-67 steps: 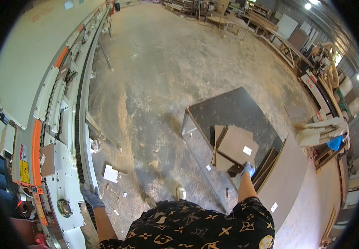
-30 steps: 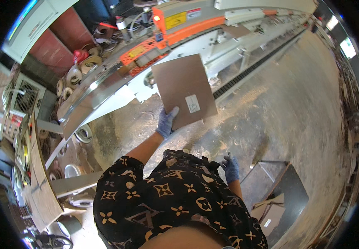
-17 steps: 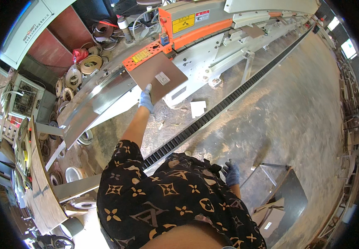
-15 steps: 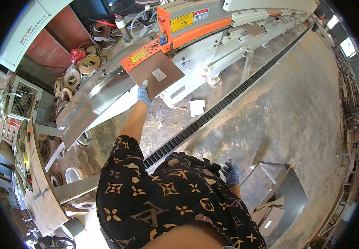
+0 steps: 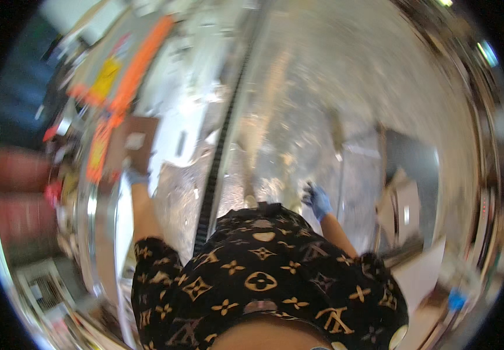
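Observation:
At the left, a brown square panel [image 5: 134, 129] with a white label lies against the orange end of a long machine [image 5: 97, 143]. My left hand [image 5: 137, 175], in a blue glove, grips the panel's near edge, thumb on top. My right hand [image 5: 317, 201], also gloved, hangs low over the floor with loosely bent fingers apart and nothing in it. To its right, a dark-topped stand [image 5: 418, 154] bears some brown board pieces [image 5: 400, 213]. Motion blurs much of the picture.
A black roller track [image 5: 220, 157] runs along the floor between the machine and me. A pale board [image 5: 418, 271] stands at the lower right. Red panels [image 5: 21, 198] and a grey slatted unit [image 5: 42, 289] are at the far left. Stacked material lines the right rim.
My view has swung to the right, so the machine and panel now sit further left and the stand shows more fully. My left hand still holds the panel; my right hand remains free.

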Demonstrator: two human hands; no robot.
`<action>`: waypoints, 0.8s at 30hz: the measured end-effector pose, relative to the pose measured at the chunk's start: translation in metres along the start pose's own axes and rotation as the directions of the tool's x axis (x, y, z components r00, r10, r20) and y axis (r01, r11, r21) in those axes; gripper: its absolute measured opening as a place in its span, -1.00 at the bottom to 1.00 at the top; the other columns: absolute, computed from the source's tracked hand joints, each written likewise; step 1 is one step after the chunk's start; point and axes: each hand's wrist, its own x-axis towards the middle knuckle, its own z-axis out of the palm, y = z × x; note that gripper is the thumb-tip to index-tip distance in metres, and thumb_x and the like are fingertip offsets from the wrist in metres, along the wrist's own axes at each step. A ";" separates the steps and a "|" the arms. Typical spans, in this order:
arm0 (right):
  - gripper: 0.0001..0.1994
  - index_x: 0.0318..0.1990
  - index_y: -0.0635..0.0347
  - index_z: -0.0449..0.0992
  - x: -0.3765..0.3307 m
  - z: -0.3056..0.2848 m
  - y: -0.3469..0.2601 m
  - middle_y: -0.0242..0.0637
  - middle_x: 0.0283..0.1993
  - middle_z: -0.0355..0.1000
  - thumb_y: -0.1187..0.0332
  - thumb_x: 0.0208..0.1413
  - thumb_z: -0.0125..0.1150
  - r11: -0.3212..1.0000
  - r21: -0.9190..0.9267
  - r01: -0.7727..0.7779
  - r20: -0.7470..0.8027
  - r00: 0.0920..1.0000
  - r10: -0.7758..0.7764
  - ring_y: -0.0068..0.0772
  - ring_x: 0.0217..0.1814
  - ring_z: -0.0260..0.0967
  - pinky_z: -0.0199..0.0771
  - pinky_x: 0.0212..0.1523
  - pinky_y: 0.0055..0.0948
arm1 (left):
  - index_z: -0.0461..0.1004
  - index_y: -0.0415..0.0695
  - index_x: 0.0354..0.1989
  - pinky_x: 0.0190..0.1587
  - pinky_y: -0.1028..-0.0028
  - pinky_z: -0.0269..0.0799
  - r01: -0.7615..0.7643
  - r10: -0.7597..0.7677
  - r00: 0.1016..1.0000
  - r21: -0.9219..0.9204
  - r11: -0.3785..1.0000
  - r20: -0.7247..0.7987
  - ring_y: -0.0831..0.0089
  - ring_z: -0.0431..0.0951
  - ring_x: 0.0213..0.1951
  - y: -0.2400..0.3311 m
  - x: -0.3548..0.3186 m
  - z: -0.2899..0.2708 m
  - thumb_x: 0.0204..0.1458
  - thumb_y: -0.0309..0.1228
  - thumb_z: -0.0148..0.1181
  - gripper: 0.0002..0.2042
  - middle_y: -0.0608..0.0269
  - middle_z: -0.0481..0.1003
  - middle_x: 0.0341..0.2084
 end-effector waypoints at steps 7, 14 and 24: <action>-0.60 -0.11 0.10 0.43 -0.027 -0.138 -0.004 -0.35 -0.31 0.44 0.01 0.02 0.13 0.982 0.096 0.161 -0.574 0.815 -0.078 -0.50 -0.43 0.35 0.38 -0.43 -0.48 | 0.31 -0.01 0.07 0.01 0.15 0.26 0.033 -0.034 0.725 -0.015 0.999 -0.688 0.24 0.28 0.08 0.026 0.036 0.114 -0.03 0.10 -0.05 -0.43 0.28 0.36 0.04; -0.49 -0.03 0.25 0.38 -0.072 -0.363 0.008 -0.08 -0.09 0.43 0.15 -0.12 0.27 0.963 -0.266 -0.045 -0.952 0.166 -0.255 -0.20 -0.10 0.38 0.34 -0.04 -0.34 | 0.30 0.16 0.08 -0.03 0.16 0.22 0.028 0.026 0.766 0.074 0.997 -0.643 0.29 0.37 -0.09 0.004 -0.009 0.247 -0.04 -0.08 0.06 -0.54 0.39 0.37 -0.01; -0.46 0.02 0.27 0.35 -0.059 -0.484 -0.001 -0.08 -0.13 0.41 0.12 -0.07 0.28 0.916 0.210 0.341 -0.964 0.228 0.136 -0.16 -0.27 0.41 0.45 -0.29 -0.31 | 0.31 0.10 0.00 -0.27 0.39 0.43 -0.072 0.129 0.962 0.232 0.970 -0.240 0.50 0.39 -0.29 -0.141 -0.110 0.324 -0.05 -0.22 0.21 -0.60 0.40 0.41 -0.19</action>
